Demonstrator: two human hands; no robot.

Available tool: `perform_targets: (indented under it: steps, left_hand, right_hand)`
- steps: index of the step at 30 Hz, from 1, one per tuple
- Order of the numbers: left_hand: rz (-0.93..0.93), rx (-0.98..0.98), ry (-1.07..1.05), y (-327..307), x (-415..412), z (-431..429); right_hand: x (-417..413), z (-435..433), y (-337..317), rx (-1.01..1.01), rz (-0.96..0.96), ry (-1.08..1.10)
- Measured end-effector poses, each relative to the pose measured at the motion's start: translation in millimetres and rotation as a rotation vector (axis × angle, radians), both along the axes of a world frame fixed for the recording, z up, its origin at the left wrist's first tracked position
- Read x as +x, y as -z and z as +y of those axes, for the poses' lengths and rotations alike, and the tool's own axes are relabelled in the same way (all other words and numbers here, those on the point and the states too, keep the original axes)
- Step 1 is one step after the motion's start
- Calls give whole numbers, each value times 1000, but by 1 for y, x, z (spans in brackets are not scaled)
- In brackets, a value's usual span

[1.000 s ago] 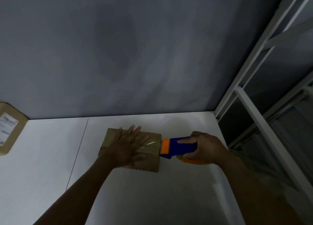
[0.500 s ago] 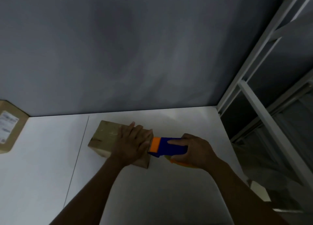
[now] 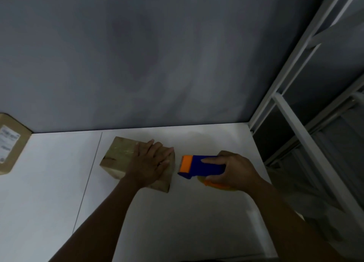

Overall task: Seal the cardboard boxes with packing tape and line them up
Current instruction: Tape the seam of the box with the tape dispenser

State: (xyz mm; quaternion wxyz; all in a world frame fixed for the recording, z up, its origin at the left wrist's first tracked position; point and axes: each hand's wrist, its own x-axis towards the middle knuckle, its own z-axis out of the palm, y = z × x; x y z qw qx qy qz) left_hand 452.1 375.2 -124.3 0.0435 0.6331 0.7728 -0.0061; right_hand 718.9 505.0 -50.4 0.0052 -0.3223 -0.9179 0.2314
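A small brown cardboard box (image 3: 118, 155) lies on the white table (image 3: 177, 212) near the back wall, with clear tape across its top. My left hand (image 3: 149, 161) lies flat on the box's right half, fingers straight and pointing right. A blue and orange tape dispenser (image 3: 199, 166) is gripped by my right hand (image 3: 232, 169) just right of the box. A small gap shows between the dispenser's orange front end and the box. Its tape roll peeks out under my fingers.
A second cardboard box (image 3: 10, 143) with a white label stands at the far left edge against the grey wall (image 3: 157, 55). A white metal rack (image 3: 295, 123) rises along the table's right side. A thin seam (image 3: 88, 181) runs down the tabletop left of the box.
The dispenser has come away from the box's right end, where it was pressed before. The box has turned slightly under my left hand, which slid toward its right half.
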Motion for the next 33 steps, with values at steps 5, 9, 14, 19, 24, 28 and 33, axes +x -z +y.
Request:
perform_targets:
  steps: [5, 9, 14, 19, 24, 28, 33]
  left_hand:
    - [-18, 8, 12, 3, 0, -1]
    - [-32, 36, 8, 3, 1, -1]
    - [2, 32, 20, 5, 0, -1]
    - [-5, 34, 22, 5, -1, 1]
    - [-1, 28, 25, 8, -3, 2]
    - [-3, 18, 29, 8, -2, 1]
    - [-13, 33, 27, 9, -2, 1]
  right_hand:
    - [-8, -4, 7, 66, -75, -23]
    - [-18, -8, 11, 99, -99, -33]
    - [-31, -11, 19, 83, -86, -18]
    - [-24, -7, 22, 68, -82, -1]
    - [-16, -11, 21, 65, -94, -5]
    - [-33, -20, 22, 95, -91, -16]
    - [-47, -19, 15, 127, -46, -65]
